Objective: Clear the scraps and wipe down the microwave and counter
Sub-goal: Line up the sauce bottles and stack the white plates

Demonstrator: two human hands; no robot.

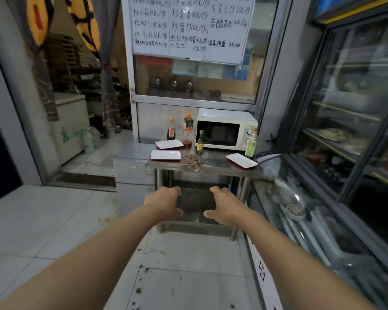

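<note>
While both hands [164, 203] [227, 205] hover loosely open and empty, boxy cream microwave [225, 130], crumpled rag [191, 162], steel counter [215, 164]

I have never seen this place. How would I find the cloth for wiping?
Find the white microwave at the back of the steel counter. In front of it, at the counter's front edge, a crumpled brownish cloth lies between two white plates, partly hanging over the edge. It is the only soft, wrinkled thing there; its neighbours are flat plates and upright bottles.
</note>
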